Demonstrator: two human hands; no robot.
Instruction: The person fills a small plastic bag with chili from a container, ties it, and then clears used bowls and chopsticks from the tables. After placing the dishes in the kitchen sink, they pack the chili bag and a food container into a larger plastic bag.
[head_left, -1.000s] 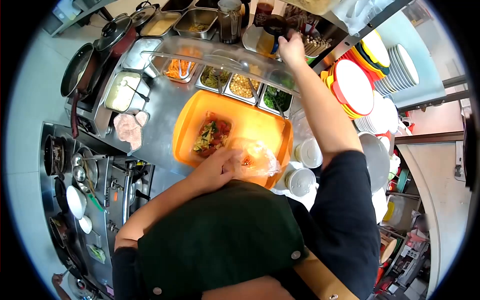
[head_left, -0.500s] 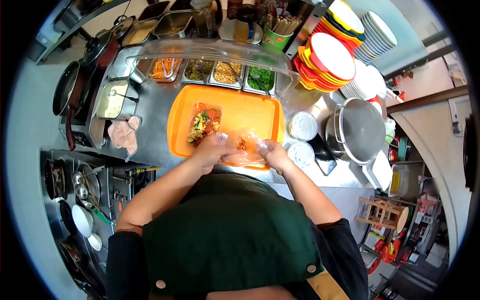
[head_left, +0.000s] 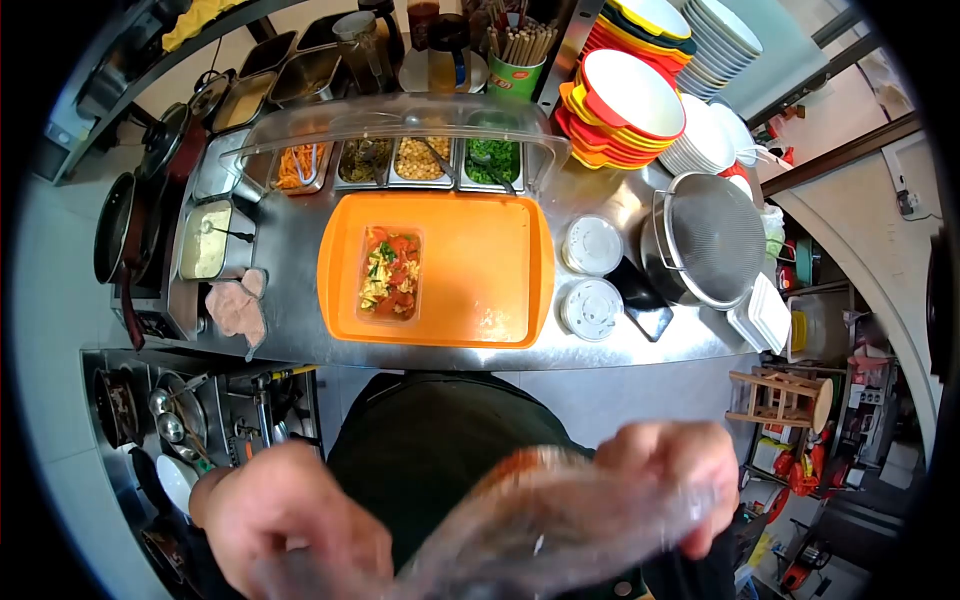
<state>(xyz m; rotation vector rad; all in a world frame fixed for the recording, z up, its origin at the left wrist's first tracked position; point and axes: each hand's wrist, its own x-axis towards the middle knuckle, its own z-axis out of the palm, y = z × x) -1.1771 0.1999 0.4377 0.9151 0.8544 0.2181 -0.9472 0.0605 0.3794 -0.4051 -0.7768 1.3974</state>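
Observation:
Close to the camera, in front of my dark apron, a clear plastic bag (head_left: 550, 525) is stretched between my two hands, blurred by motion. Something reddish-orange shows at its upper edge. My left hand (head_left: 290, 520) is closed on the bag's left end, its fingertips partly hidden. At the other end my right hand (head_left: 675, 475) pinches the plastic, fingers curled. Beyond them an orange tray (head_left: 475, 270) lies on the steel counter. A clear rectangular container (head_left: 390, 275) of red and yellow food with green bits sits in its left half, without a lid.
Behind the tray, a clear cover (head_left: 400, 120) arches over several food pans. Two lidded tubs (head_left: 592, 308) and a large pot topped by a strainer (head_left: 712, 240) stand at right. Stacked bowls (head_left: 630, 100) are farther back. A pink cloth (head_left: 237, 308) hangs over the left counter edge.
Both hands have lifted the plastic bag off the tray's front edge and brought it up toward the camera. The tray and food container are now uncovered.

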